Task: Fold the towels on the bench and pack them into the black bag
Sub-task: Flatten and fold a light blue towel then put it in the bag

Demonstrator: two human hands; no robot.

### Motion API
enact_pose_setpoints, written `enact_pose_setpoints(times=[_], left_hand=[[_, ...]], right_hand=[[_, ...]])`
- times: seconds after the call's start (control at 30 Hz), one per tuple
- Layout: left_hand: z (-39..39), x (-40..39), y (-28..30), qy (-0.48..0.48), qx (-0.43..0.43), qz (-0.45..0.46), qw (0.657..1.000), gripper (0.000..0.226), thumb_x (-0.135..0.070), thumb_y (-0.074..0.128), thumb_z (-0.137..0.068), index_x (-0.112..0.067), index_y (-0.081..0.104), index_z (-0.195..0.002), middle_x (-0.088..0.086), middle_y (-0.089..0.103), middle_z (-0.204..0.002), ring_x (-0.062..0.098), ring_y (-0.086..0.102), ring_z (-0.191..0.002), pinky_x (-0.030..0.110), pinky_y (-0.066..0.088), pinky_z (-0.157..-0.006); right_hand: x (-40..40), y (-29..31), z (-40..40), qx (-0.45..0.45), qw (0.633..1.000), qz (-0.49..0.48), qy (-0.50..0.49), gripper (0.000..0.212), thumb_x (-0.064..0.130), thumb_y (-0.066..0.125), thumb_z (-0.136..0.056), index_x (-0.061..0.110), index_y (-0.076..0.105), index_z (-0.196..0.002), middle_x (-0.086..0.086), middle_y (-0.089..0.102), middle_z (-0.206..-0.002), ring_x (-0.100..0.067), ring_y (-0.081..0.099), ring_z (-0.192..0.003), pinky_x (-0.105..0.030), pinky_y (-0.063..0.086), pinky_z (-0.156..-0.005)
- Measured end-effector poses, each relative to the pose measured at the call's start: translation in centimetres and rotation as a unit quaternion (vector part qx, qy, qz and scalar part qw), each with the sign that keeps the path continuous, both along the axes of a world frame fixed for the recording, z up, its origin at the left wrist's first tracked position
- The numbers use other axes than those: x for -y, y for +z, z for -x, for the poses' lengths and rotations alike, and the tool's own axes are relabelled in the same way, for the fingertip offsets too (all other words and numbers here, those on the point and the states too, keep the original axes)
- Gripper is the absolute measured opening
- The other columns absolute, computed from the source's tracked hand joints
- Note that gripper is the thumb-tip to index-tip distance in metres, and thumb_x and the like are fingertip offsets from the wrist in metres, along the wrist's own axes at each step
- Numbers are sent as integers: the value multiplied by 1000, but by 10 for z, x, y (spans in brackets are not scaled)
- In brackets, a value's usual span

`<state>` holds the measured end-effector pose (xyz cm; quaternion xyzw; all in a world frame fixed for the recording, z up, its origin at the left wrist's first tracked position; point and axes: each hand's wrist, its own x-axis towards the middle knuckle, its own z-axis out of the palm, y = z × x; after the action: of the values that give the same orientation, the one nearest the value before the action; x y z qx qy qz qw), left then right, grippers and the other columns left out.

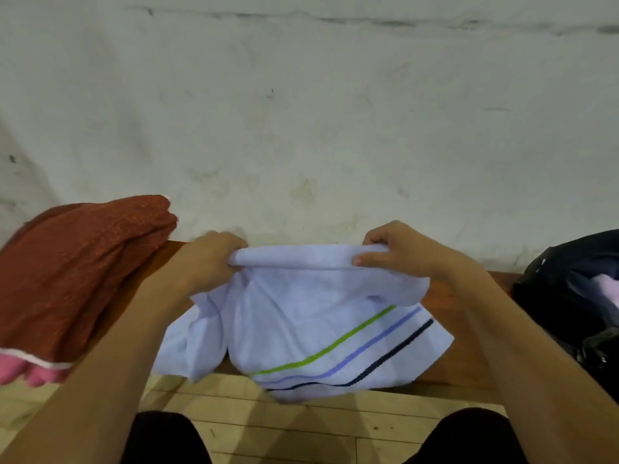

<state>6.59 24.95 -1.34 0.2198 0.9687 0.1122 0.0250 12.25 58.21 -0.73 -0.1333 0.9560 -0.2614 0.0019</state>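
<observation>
Pale blue towel (301, 316) with green, blue and dark stripes, centre frame, draped over the wooden worktop (469, 346), lower edge hanging off the front. Left hand (214, 259) and right hand (398, 252) each pinching a top corner, fingers curled round the fold. Rust-red towel (77, 262) piled over a pink one (33, 370) at left. Black bag (569, 296) at right edge, something pale inside.

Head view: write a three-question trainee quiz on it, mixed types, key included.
1. True or false: both hands grip the blue towel.
2. The black bag sits on which side of the bench? A) left B) right
3. What colour is the towel on top of the left pile?

Key: 1 true, left hand and right hand hold its top edge. 2 B. 3 Rust-red towel, over a pink towel.
</observation>
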Motion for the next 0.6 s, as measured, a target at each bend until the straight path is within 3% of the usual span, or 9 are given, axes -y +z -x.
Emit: enact_pose_setpoints(times=[0.13, 0.2, 0.27, 0.37, 0.5, 0.6], left_hand=[[29, -2, 37, 25, -110, -41, 993, 33, -1, 60, -78, -23, 41, -64, -3, 49, -72, 33, 53, -78, 36, 40, -63], [37, -7, 56, 43, -196, -79, 977, 30, 6, 54, -71, -20, 38, -65, 1, 45, -74, 33, 47, -75, 37, 34, -60], [43, -12, 74, 48, -264, -138, 953, 23, 6, 49, -69, -16, 44, -67, 4, 43, -78, 33, 46, -74, 39, 33, -58], [55, -14, 96, 22, -325, -235, 916, 16, -1, 42, -63, -10, 53, -70, 8, 45, -82, 35, 49, -73, 43, 40, -60], [52, -16, 96, -18, -311, -314, 897, 21, -4, 41, -62, -9, 58, -73, 12, 62, -86, 35, 58, -80, 43, 48, -70], [36, -15, 80, -14, -227, -362, 904, 13, -4, 46, -70, -4, 58, -69, 5, 66, -74, 19, 62, -72, 23, 48, -61]], right_hand=[[-19, 49, 13, 26, 994, -99, -34, 21, 21, 73, -88, 12, 66, -70, 0, 54, -65, -13, 46, -63, -30, 35, -59], [-27, 70, 20, -66, 990, -91, -81, 11, 10, 66, -89, 7, 72, -82, -3, 62, -75, -21, 55, -74, -30, 42, -63], [-36, 85, 28, -186, 972, -37, -139, 20, 4, 57, -87, 8, 76, -90, -4, 62, -84, -24, 58, -83, -36, 46, -70], [-47, 103, 38, -292, 937, -40, -190, 30, 18, 48, -84, 17, 76, -96, -5, 59, -90, -28, 55, -90, -43, 47, -79], [-47, 108, 28, -367, 904, 5, -220, 29, 11, 50, -84, 16, 75, -96, -7, 71, -97, -31, 64, -94, -44, 49, -83], [-44, 93, 12, -346, 918, 50, -189, 27, 4, 52, -86, 13, 74, -96, -4, 74, -96, -24, 66, -90, -36, 50, -81]])
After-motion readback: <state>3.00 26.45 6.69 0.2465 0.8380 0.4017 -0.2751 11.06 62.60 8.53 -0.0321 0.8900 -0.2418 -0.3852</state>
